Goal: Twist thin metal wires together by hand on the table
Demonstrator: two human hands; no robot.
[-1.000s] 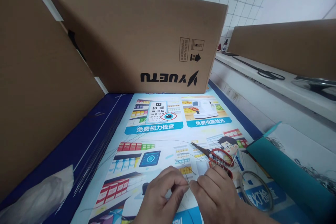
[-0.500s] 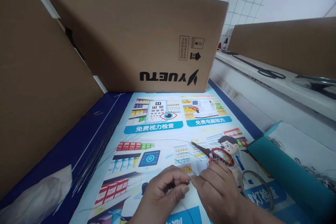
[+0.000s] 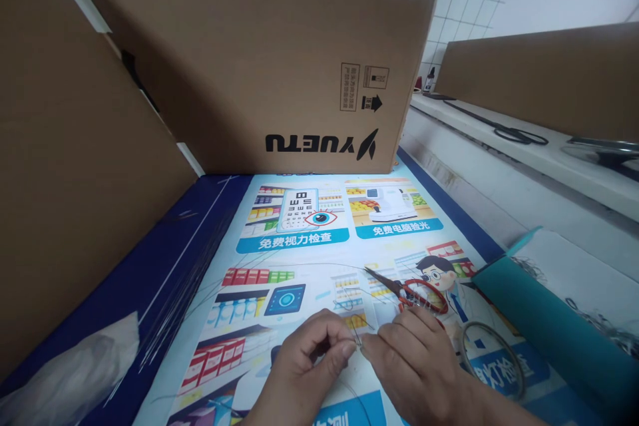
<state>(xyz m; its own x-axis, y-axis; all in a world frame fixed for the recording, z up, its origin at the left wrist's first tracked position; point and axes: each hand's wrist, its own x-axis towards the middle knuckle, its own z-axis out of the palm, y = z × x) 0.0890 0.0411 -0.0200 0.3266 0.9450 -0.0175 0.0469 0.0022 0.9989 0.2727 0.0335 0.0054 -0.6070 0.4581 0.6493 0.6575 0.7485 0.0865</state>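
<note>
Three brown cardboard boxes wall in the work area: one on my left point(image 3: 74, 180), one straight ahead point(image 3: 259, 66) printed with an upside-down YUETU logo, and one on my right point(image 3: 544, 73). One colourful poster point(image 3: 299, 239) lies flat before me. One teal box point(image 3: 544, 333) sits at the right edge and one clear plastic bag point(image 3: 74, 373) at the lower left. My two hands meet low over the poster, left hand point(image 3: 312, 359) and right hand point(image 3: 414, 359). Each grip is pinched together on one thin wire point(image 3: 355, 336) between them. One wire ring point(image 3: 492, 359) lies just right of my right hand. One pair of red-handled scissors point(image 3: 412, 293) lies just beyond it.
</note>
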